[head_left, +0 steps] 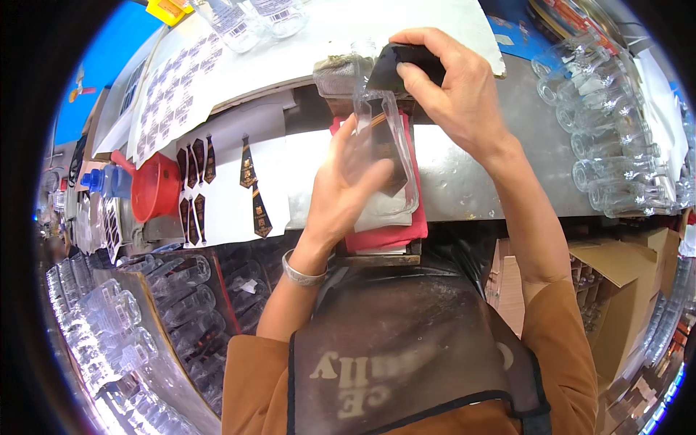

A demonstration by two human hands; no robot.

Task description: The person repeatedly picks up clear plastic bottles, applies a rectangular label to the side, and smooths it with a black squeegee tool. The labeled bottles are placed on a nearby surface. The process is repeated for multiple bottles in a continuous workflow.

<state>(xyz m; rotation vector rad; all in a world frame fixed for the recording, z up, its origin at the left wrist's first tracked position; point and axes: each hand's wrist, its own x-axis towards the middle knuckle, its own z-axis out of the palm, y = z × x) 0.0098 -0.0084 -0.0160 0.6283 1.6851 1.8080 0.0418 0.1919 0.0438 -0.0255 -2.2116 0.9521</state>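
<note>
near the frame's centre we see a clear glass bottle (408,163) lying over red cloth (388,238), our left hand (343,190) with fingers spread along its body. our right hand (464,90) pinches a black pad (386,70) at its upper end. it should be stiff, slippery, breakable, best held by its sides.

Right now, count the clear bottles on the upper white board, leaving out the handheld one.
2: the left bottle is right of the yellow thing, the right bottle just beside it. The picture's edge cuts both off, so more may be hidden.
</note>
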